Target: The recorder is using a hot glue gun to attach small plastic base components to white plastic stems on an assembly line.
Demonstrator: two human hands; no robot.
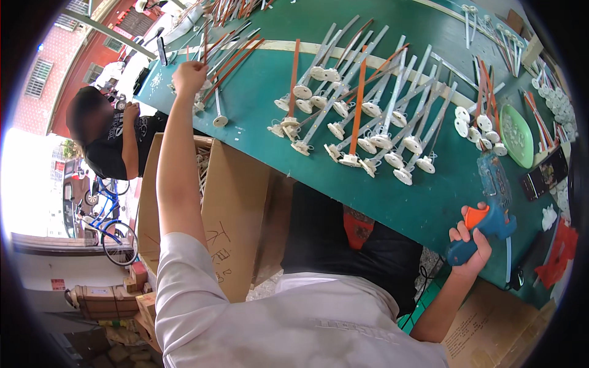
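My left arm stretches to the far left of the green table, where my left hand (190,78) has its fingers closed round a thin brown strip (205,43). Beside that hand lie several more brown and silver strips with white round discs at their ends. One silver strip with a disc (219,121) lies just to its right. At the right edge of the table, my right hand (471,248) grips a blue hot glue gun (502,225) with an orange trigger (476,216). The gun's front end points away from me, towards a cluster of white discs (484,122).
Many disc-ended strips (380,142) spread over the table's middle. A green oval tray (516,136), a phone (546,173) and a red plastic piece (558,254) lie right. An open cardboard box (236,208) stands below my left arm. Another person (116,135) is at far left.
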